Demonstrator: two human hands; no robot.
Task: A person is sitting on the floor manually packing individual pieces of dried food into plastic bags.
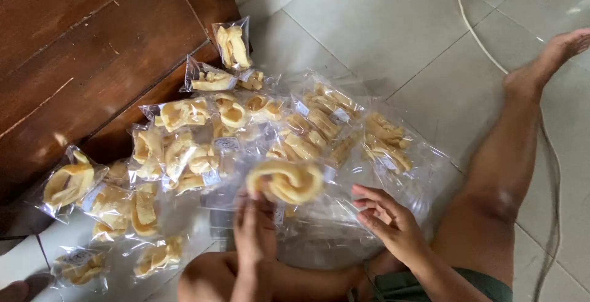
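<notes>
My left hand point(253, 223) pinches a pale yellow, twisted cracker point(286, 181) and holds it up over a large clear plastic bag point(424, 173) spread on the floor. My right hand point(387, 219) hovers just right of it, fingers apart and curled, holding nothing, close to the bag's wrinkled plastic. Several small sealed clear packets of the same crackers point(184, 112) lie in a heap beyond my hands.
A dark wooden door or panel point(80, 50) fills the upper left, with packets point(232, 45) leaning against it. My bare leg point(510, 154) stretches right over grey floor tiles point(369, 25). A white cord point(473, 31) runs across the tiles. More packets point(69, 184) lie at left.
</notes>
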